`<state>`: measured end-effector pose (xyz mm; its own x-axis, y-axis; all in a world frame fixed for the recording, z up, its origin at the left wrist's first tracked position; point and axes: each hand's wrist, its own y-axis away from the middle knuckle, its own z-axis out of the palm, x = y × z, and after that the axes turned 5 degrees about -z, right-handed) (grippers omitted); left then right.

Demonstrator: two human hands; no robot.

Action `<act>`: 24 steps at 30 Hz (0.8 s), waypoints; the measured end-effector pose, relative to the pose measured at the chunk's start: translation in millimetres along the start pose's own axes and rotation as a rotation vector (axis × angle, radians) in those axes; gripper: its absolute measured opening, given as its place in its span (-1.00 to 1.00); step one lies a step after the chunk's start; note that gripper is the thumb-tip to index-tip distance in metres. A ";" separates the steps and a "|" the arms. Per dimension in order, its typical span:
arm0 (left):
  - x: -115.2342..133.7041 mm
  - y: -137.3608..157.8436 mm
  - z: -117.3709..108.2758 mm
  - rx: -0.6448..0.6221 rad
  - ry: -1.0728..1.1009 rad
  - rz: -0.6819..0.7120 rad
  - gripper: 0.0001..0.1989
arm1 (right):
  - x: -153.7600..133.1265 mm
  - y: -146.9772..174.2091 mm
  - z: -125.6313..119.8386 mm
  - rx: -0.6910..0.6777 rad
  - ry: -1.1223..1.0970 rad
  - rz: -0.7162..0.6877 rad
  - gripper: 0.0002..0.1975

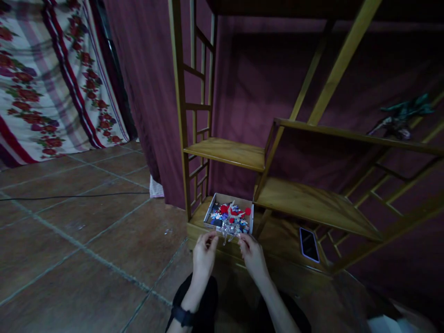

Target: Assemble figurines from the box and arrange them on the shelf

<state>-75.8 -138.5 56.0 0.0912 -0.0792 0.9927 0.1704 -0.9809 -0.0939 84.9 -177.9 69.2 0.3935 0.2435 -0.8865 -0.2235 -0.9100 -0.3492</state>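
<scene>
We're up on the person's head, looking forward and down (one wide view), left hand (pixel 204 253) and right hand (pixel 252 254) close below, shelf unit (pixel 227 152) just beyond, floral cloth (pixel 26 92) farther off.

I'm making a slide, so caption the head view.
Left hand and right hand at clear plastic by an open box of small colourful pieces on a low wooden shelf.

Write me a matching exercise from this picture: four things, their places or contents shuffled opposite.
1. Clear plastic
2. Shallow box
3. Smartphone
4. Dark wristband

A. On the left wrist
B. On the wooden board, right of the box
C. Between left hand and right hand
D. Filled with small multicoloured pieces

Pairs: 1-C; 2-D; 3-B; 4-A
</scene>
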 end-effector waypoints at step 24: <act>120.1 146.5 -38.8 -0.432 0.364 -0.271 -0.71 | -81.9 112.6 -30.3 0.051 -0.351 0.117 -0.64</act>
<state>-78.0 -298.6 164.4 -0.2524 0.2017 0.9464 -0.2787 -0.9517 0.1285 54.5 -310.5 111.7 0.0348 0.2472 -0.9683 -0.2968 -0.9227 -0.2462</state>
